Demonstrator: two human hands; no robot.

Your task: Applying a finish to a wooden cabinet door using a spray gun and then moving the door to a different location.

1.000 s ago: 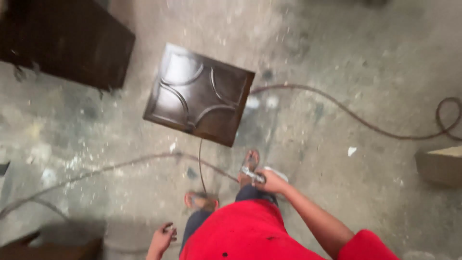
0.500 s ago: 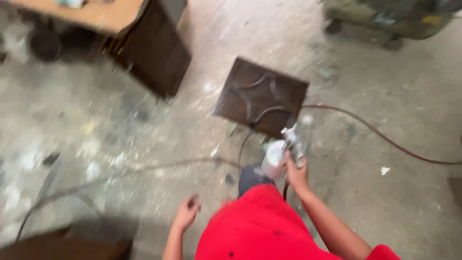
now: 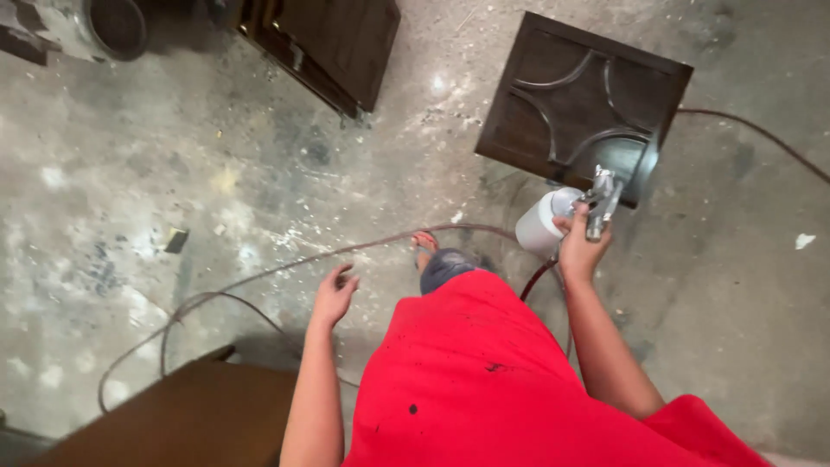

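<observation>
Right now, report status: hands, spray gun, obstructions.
Right hand grips spray gun beside dark carved panel. Left hand empty, open. Hose loops across floor underfoot.

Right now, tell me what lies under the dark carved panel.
The dark carved panel sits above the concrete floor, which shows all round it. Whatever props it up is covered. The right hand holds a spray gun over its near edge.

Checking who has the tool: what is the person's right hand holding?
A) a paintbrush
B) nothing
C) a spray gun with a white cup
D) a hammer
C: the right hand grips a metal spray gun with a white cup, beside the dark carved panel; the left hand hangs empty.
</observation>
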